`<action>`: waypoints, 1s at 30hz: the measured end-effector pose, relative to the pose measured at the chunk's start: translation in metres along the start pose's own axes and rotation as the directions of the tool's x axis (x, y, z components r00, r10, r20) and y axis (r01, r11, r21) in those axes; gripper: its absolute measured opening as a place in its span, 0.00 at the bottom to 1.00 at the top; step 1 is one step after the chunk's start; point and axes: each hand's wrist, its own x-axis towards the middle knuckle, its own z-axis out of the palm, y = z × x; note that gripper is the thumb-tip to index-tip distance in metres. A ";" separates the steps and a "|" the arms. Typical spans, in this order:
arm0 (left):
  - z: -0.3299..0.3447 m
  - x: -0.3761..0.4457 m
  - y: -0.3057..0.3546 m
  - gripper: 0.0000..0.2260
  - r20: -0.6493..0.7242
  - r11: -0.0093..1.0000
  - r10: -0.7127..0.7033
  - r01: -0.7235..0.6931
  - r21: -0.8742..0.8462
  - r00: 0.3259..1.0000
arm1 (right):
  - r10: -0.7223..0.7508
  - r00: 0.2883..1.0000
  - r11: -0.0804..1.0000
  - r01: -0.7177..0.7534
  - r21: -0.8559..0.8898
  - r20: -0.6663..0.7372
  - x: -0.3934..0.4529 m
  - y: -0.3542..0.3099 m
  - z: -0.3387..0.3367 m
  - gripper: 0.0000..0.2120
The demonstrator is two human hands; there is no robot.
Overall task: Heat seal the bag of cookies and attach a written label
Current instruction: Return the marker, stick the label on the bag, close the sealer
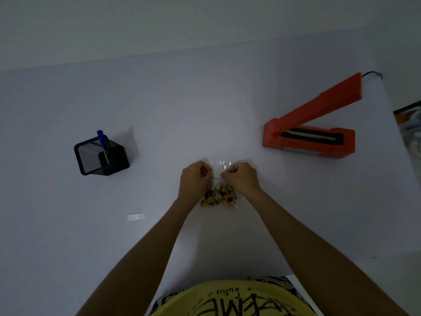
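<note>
A single wide-angle camera sits on the person's head and looks forward and steeply down at a white table (205, 110). The far edge of the table meets the wall near the top of the view, and the person's own shirt (230, 299) fills the bottom edge (so the view is close to the body). Straight lines bend toward the corners.

Left hand (195, 179) and right hand (242, 179) both pinching.
</note>
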 end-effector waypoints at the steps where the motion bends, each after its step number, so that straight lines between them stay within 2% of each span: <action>1: 0.000 0.000 0.000 0.03 -0.003 1.000 0.001 -0.001 -0.002 1.000 | 0.001 1.000 1.000 -0.001 0.002 0.002 0.000 0.000 0.000 0.06; 5: 0.002 0.000 0.000 0.03 -0.012 1.000 0.000 0.000 0.004 1.000 | 0.005 1.000 1.000 -0.005 -0.004 -0.010 0.001 0.000 0.002 0.10; 11: 0.002 -0.001 0.002 0.02 -0.014 1.000 -0.012 0.012 0.023 1.000 | 0.006 0.999 1.000 -0.006 -0.021 -0.031 0.001 0.000 0.006 0.10; 18: 0.004 -0.003 -0.002 0.03 -0.029 1.000 0.006 -0.006 0.025 1.000 | -0.021 0.997 1.000 0.020 -0.005 -0.076 0.001 0.005 0.006 0.03; 21: 0.004 -0.002 -0.003 0.01 -0.032 1.000 0.010 -0.010 0.001 0.999 | -0.035 0.994 0.999 0.038 0.034 -0.105 0.000 0.007 0.007 0.07; 24: 0.003 0.000 -0.004 0.07 -0.014 0.999 -0.021 0.020 -0.049 1.000 | -0.051 0.991 0.997 0.057 0.043 -0.124 -0.002 0.007 0.012 0.16; 30: 0.004 0.002 -0.002 0.06 -0.025 0.998 -0.048 0.047 -0.049 0.999 | -0.066 0.994 0.998 0.067 0.009 -0.090 0.002 0.010 0.008 0.11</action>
